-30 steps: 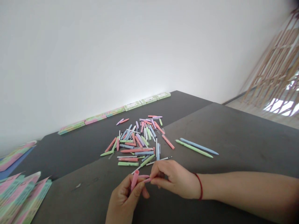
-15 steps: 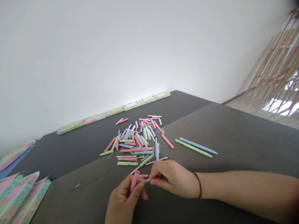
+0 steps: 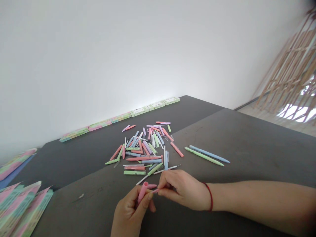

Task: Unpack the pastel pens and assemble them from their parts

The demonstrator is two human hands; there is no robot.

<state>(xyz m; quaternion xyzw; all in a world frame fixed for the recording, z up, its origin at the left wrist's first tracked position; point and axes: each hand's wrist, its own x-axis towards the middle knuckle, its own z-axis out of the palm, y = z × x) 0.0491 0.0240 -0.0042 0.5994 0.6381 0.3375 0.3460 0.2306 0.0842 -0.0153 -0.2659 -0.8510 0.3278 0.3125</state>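
**Pink Pen Barrel (image 3: 142, 192) Held Over Dark Table (image 3: 247, 138)**

A person's left hand (image 3: 130, 209) grips the tilted barrel, open end up, between thumb and fingers, while the right hand (image 3: 184, 189), a red cord (image 3: 211, 197) around its wrist, pinches a small pink part (image 3: 155, 191) that reaches the left thumb tip. Another pink piece (image 3: 151, 186) juts out beside the barrel. Just beyond lies a pile of pastel pen parts (image 3: 144, 158); to the right, a green pen (image 3: 204, 156) and a blue pen (image 3: 209, 154) rest side by side. Slim boxes (image 3: 120, 117) line the wall (image 3: 148, 49).
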